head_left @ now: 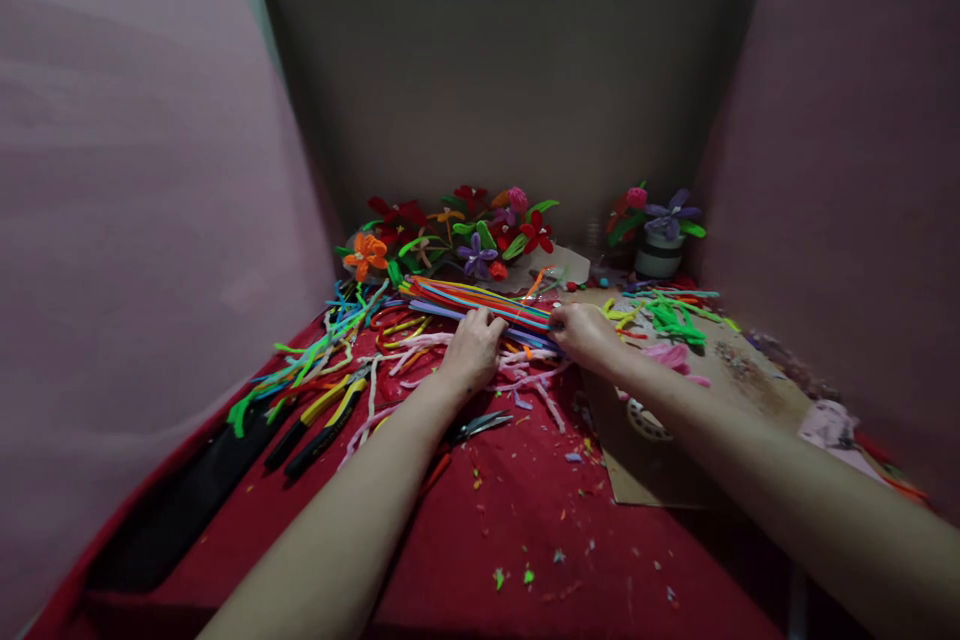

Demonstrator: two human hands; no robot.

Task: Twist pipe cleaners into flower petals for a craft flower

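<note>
Both my hands reach forward onto a bundle of coloured pipe cleaners (480, 300) lying across the red cloth (525, 520). My left hand (471, 348) rests knuckles up on the near side of the bundle, fingers curled down into the strands. My right hand (583, 332) is closed at the bundle's right end, fingertips pinched on the strands. Loose pink and white pipe cleaners (525, 370) lie under and between the hands.
Finished pipe-cleaner flowers (457, 235) lie at the back. A small pot of flowers (660, 240) stands at the back right. Yellow-handled pliers (322, 415) and scissors (480, 425) lie near my left arm. A cardboard sheet (675, 460) sits under my right arm. Walls close in all round.
</note>
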